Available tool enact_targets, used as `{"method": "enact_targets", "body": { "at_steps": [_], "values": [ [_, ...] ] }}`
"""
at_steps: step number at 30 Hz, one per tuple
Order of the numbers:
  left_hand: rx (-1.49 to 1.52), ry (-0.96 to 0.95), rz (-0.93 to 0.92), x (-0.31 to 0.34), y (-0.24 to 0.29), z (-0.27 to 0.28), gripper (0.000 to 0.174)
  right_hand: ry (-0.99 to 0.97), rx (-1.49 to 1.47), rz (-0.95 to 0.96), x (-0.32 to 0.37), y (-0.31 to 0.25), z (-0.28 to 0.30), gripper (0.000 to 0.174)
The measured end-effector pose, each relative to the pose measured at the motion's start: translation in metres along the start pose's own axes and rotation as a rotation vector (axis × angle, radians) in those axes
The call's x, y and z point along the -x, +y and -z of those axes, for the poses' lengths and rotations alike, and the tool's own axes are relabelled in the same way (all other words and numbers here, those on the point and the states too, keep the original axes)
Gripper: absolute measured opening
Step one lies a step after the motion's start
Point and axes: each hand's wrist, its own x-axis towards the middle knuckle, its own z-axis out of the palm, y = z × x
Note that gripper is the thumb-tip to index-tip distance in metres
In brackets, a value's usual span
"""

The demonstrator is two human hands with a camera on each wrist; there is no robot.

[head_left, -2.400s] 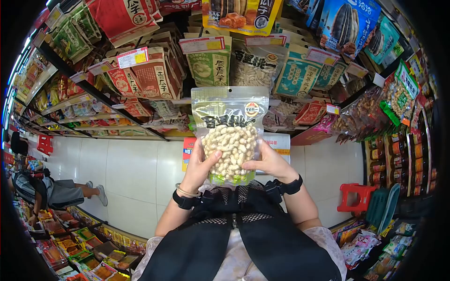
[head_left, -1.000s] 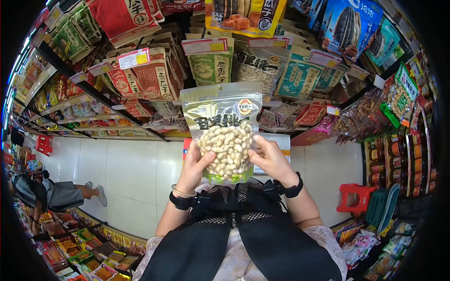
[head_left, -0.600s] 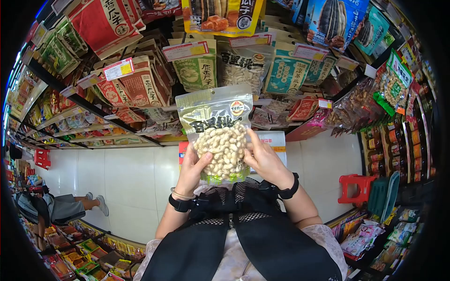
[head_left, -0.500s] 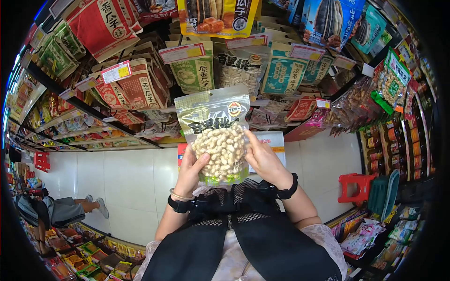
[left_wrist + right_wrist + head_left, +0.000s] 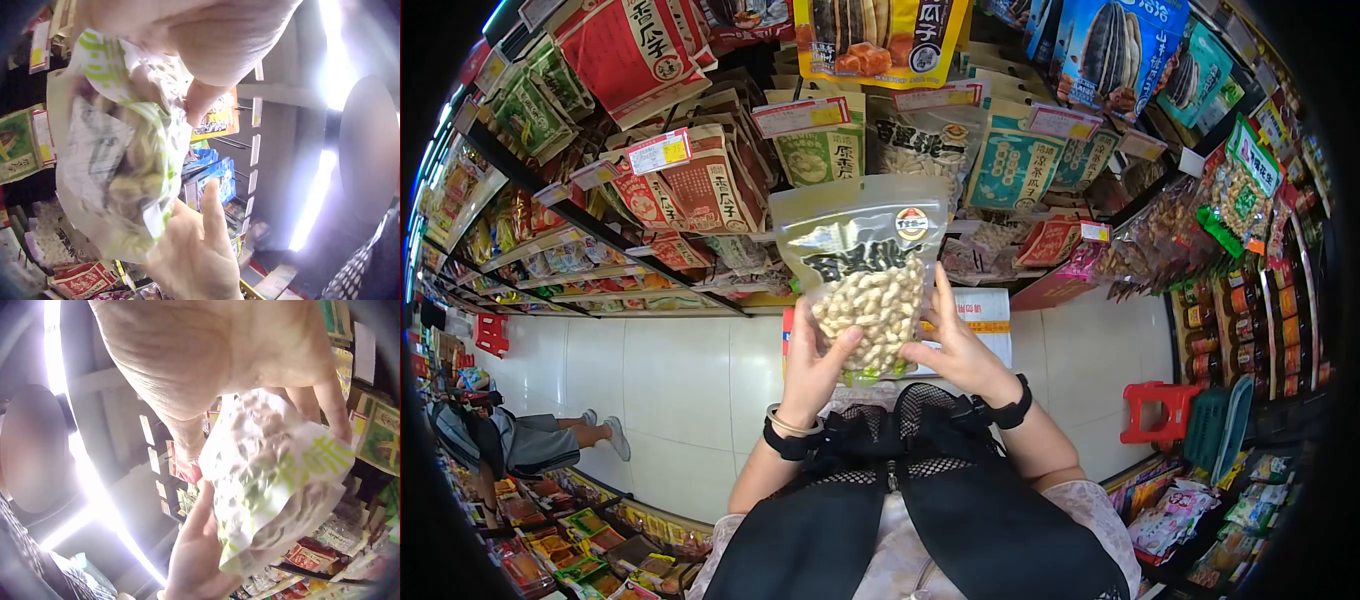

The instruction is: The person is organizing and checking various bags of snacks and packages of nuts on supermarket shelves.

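A clear-fronted bag of peanuts in the shell (image 5: 870, 305) is held upright before the chest in the head view. My left hand (image 5: 812, 358) grips its lower left side, thumb across the front. On the opposite edge my right hand (image 5: 962, 350) pinches the bag, its thumb over the lower front and its index finger pointing up along the side. In the left wrist view the bag's underside (image 5: 119, 150) shows green print and a pale label. The right wrist view shows the bottom of the bag (image 5: 275, 469), with fingers behind it.
Racks of hanging seed packets, such as a green one (image 5: 825, 140) and a teal one (image 5: 1012, 155), stand ahead. A white carton (image 5: 980, 325) sits on the floor below. A red stool (image 5: 1157, 412) is at right; another person (image 5: 540, 430) is at left.
The bag has shifted left and tilted slightly, its top now leaning differently toward the shelf. My right hand has slid along the edge, with its thumb back over the lower front.
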Motion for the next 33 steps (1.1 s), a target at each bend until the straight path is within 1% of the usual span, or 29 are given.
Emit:
{"method": "enact_targets", "body": {
  "at_steps": [1, 2, 3, 4, 5, 6, 7, 8, 9, 11, 12, 13, 15, 16, 18, 19, 21, 22, 23, 25, 26, 27, 29, 30, 33],
  "values": [
    [-0.082, -0.025, -0.011, 0.000, 0.004, -0.004, 0.051, 0.001, 0.002, 0.001, -0.003, 0.007, 0.000, 0.092],
    [-0.117, -0.046, -0.005, 0.002, 0.008, -0.008, 0.050, 0.012, 0.033, 0.029, -0.008, 0.019, 0.003, 0.100],
    [-0.422, -0.139, 0.001, 0.003, 0.013, -0.003, 0.058, 0.022, 0.063, 0.057, -0.013, 0.027, 0.006, 0.107],
    [-0.409, -0.207, -0.052, 0.003, 0.024, -0.010, 0.064, 0.006, -0.231, 0.049, -0.018, 0.028, 0.008, 0.107],
    [-0.396, -0.271, -0.107, 0.002, 0.034, -0.017, 0.070, 0.009, -0.226, 0.052, -0.020, 0.033, 0.011, 0.107],
    [-0.395, -0.271, -0.109, -0.001, 0.038, -0.019, 0.070, -0.010, -0.425, 0.015, -0.021, 0.042, 0.013, 0.103],
    [-0.556, -0.353, -0.241, -0.004, 0.041, -0.021, 0.073, -0.029, -0.627, -0.022, -0.022, 0.050, 0.015, 0.099],
    [-0.717, -0.435, -0.375, -0.006, 0.043, -0.022, 0.076, -0.124, -0.768, -0.113, -0.020, 0.056, 0.017, 0.093],
    [-0.717, -0.438, -0.375, -0.006, 0.044, -0.025, 0.076, -0.147, -0.961, -0.067, -0.019, 0.061, 0.017, 0.081],
    [-0.735, -0.545, -0.425, -0.005, 0.043, -0.032, 0.073, -0.208, -1.374, -0.267, -0.032, 0.059, 0.010, 0.069],
    [-0.713, -0.550, -0.438, -0.005, 0.044, -0.036, 0.069, -0.249, -1.536, -0.261, -0.023, 0.052, 0.013, 0.060],
    [-0.711, -0.553, -0.438, -0.007, 0.044, -0.037, 0.069, -0.121, -1.499, -0.310, -0.016, 0.021, 0.011, 0.058],
    [-0.595, -0.651, -0.424, -0.010, 0.045, -0.039, 0.070, -0.201, -1.469, -0.083, -0.017, 0.046, 0.013, 0.058],
    [-0.558, -0.668, -0.398, -0.011, 0.048, -0.040, 0.068, -0.198, -1.467, -0.081, -0.016, 0.047, 0.013, 0.058],
    [-0.531, -0.699, -0.370, -0.012, 0.049, -0.039, 0.068, -0.264, -1.571, 0.006, -0.013, 0.048, 0.012, 0.060],
    [-0.507, -0.726, -0.341, -0.012, 0.049, -0.039, 0.067, -0.262, -1.569, 0.007, -0.012, 0.042, 0.015, 0.060],
    [-0.473, -0.734, -0.336, -0.014, 0.046, -0.038, 0.066, -0.167, -1.335, -0.044, -0.007, 0.027, 0.020, 0.063],
    [-0.442, -0.740, -0.330, -0.014, 0.045, -0.038, 0.065, -0.207, -1.358, -0.017, -0.007, 0.025, 0.020, 0.062],
    [-0.441, -0.741, -0.331, -0.015, 0.044, -0.038, 0.065, -0.205, -1.357, -0.016, -0.006, 0.024, 0.020, 0.062],
    [-0.464, -0.721, -0.329, -0.016, 0.044, -0.038, 0.064, -0.047, -0.555, -0.050, -0.004, 0.024, 0.019, 0.058],
    [-0.462, -0.722, -0.330, -0.016, 0.044, -0.038, 0.064, -0.176, -1.341, -0.041, -0.009, 0.039, 0.020, 0.056],
    [-0.463, -0.723, -0.320, -0.016, 0.044, -0.038, 0.064, -0.174, -1.340, -0.041, -0.007, 0.043, 0.022, 0.056],
    [-0.461, -0.726, -0.307, -0.016, 0.044, -0.038, 0.064, 0.062, -1.359, -0.299, -0.005, 0.036, 0.023, 0.056],
    [-0.477, -0.730, -0.307, -0.016, 0.043, -0.038, 0.065, 0.066, -1.359, -0.299, -0.006, 0.036, 0.023, 0.056],
    [-0.520, -0.732, -0.312, -0.015, 0.041, -0.039, 0.067, -0.056, -1.464, -0.211, -0.012, 0.039, 0.023, 0.055]
  ]
}}
